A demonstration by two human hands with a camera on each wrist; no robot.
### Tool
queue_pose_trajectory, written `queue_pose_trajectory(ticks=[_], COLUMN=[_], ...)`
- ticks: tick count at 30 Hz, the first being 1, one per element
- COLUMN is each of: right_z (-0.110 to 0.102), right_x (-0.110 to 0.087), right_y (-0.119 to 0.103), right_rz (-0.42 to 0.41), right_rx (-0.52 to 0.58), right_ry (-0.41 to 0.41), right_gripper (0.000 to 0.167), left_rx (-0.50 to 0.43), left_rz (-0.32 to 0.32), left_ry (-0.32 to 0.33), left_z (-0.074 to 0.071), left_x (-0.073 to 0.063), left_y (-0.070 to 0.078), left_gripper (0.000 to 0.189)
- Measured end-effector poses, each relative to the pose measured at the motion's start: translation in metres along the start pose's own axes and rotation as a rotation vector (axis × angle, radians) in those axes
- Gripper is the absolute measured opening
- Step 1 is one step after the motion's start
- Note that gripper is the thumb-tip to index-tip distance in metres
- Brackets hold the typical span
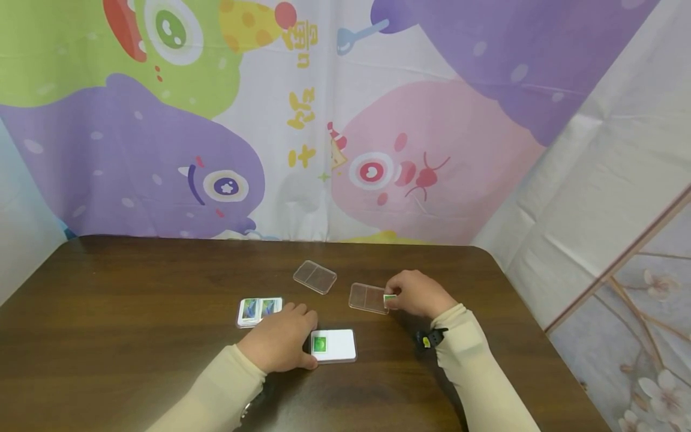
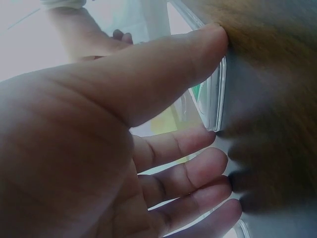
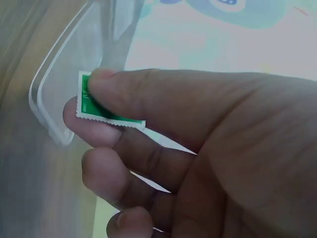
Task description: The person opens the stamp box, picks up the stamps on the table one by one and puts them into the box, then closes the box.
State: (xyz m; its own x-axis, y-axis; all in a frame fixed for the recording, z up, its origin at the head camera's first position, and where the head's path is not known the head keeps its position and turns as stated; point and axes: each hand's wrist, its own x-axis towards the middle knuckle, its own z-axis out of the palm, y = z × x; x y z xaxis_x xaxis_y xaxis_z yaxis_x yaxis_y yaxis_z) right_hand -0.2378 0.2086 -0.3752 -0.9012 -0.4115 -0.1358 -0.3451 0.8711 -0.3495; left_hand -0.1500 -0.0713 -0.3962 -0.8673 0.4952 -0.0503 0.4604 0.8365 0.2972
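A green postage stamp with perforated white edges is pinched between the thumb and index finger of my right hand. That hand is at the right end of a clear plastic cover, which lies on the table. My left hand holds the left end of a flat clear case, thumb at the near corner and index finger at the far one. Inside this case is a white card with another green stamp on its left half. The card's right half is blank.
Beyond my left hand sits a similar case showing two blue-and-green stamps, partly covered by the fingers. A second clear cover lies farther back on the brown wooden table. A cartoon-printed curtain hangs behind the table's far edge.
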Motion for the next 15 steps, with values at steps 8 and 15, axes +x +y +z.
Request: queue_pose_trajectory(ticks=[8, 15], right_z=[0.002, 0.02], right_x=[-0.004, 0.003], right_y=[-0.017, -0.027], right_rz=[-0.104, -0.2], right_rx=[0.055, 0.143], right_ry=[-0.056, -0.128], right_gripper=[0.015, 0.016], left_rx=[0.006, 0.012], left_rz=[0.002, 0.005], left_ry=[0.003, 0.011], left_z=[0.001, 0.001], left_x=[0.001, 0.001], left_y=[0.0, 0.0], left_gripper=[0.056, 0.056])
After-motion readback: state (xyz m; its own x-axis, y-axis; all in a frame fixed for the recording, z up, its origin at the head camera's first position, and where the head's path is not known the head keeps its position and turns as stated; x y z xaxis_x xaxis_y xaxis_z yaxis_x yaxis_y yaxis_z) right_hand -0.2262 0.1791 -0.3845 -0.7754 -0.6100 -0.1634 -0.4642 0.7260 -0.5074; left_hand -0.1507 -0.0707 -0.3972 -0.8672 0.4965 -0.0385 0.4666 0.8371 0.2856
